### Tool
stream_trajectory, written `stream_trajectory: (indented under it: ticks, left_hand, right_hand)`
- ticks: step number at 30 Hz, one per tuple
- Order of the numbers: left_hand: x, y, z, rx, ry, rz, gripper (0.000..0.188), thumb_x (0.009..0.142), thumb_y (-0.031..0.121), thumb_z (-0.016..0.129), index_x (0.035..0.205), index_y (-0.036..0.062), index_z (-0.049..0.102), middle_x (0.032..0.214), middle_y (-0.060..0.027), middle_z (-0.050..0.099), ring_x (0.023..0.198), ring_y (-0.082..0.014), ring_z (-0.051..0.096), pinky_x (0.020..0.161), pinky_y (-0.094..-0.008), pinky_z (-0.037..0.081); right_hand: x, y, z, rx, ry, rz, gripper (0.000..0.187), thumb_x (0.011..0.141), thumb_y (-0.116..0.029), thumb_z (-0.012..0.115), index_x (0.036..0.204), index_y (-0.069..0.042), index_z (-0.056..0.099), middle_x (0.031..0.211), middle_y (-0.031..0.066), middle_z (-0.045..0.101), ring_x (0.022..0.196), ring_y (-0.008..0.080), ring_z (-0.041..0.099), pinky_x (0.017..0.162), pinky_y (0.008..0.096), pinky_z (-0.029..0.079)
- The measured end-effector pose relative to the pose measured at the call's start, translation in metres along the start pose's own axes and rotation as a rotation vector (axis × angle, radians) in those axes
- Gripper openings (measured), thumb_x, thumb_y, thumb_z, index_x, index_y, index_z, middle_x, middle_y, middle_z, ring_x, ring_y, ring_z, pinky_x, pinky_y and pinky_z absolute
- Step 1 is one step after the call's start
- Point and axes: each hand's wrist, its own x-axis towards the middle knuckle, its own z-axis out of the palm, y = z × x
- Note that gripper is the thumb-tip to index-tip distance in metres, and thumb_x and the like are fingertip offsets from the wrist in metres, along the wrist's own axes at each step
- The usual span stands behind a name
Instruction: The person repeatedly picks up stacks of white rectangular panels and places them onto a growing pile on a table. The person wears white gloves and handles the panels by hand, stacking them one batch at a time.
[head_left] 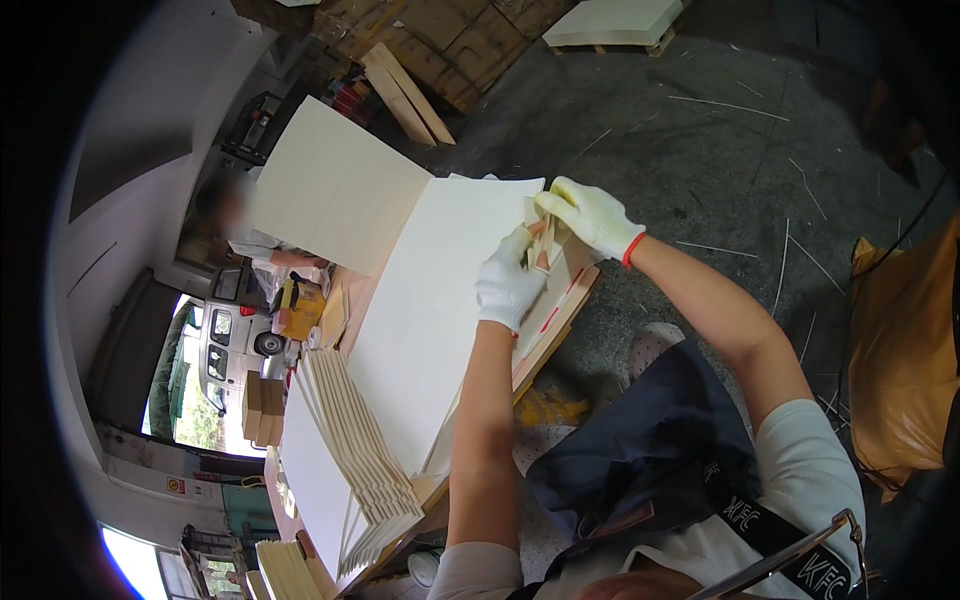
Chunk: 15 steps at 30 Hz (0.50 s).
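Both my hands wear white gloves and meet over the far right corner of a large white board (430, 270) on the table. My left hand (508, 282) is closed, its thumb and fingers pinching a small folded cardboard piece (544, 252), pale with brown patches. From the other side my right hand (590, 215), in a glove with a red cuff, grips the same piece near its upper end. The piece's exact kind is unclear, as the fingers cover part of it. Red marks show on the layers along the board's right edge.
A fanned stack of folded cream cardboard (365, 450) lies at the table's near left. Beyond, a large cream sheet (335, 180) stands raised beside a person (250, 240). An orange plastic-covered bulk (905, 350) is at right. Thin white strips (730, 105) litter the floor.
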Motion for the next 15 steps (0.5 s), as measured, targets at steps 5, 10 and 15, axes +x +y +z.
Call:
stream_trajectory:
  ticks: [5,10,15]
  left_hand:
    - [-0.013,0.006,-0.005,0.121,0.008,-0.096,0.048,0.087,0.022,0.068,0.135,0.0245,0.062,0.131,-0.0102,0.065,0.110,-0.0338,0.066,0.094,-0.0431,0.055]
    - [-0.016,-0.005,-0.003,0.188,0.051,-0.011,0.042,0.089,0.025,0.069,0.130,0.0209,0.067,0.133,-0.0132,0.066,0.117,-0.0343,0.065,0.099,-0.0404,0.052]
    - [0.000,0.004,-0.004,0.250,0.021,-0.075,0.039,0.090,0.029,0.068,0.128,0.0183,0.068,0.130,-0.0124,0.067,0.113,-0.0346,0.066,0.095,-0.0408,0.053]
  right_hand:
    - [0.014,0.012,-0.035,-0.267,-0.044,0.000,0.053,0.098,-0.059,0.049,0.097,-0.008,0.064,0.089,0.0174,0.071,0.084,0.0351,0.069,0.074,0.0455,0.051]
    - [0.007,0.005,-0.024,-0.535,-0.288,-0.136,0.053,0.092,-0.062,0.054,0.096,-0.011,0.070,0.088,0.0138,0.072,0.087,0.0328,0.070,0.077,0.0463,0.054]
    - [0.006,0.007,-0.025,-0.547,-0.241,-0.192,0.050,0.089,-0.060,0.058,0.092,-0.012,0.071,0.084,0.0128,0.071,0.085,0.0335,0.070,0.075,0.0464,0.055]
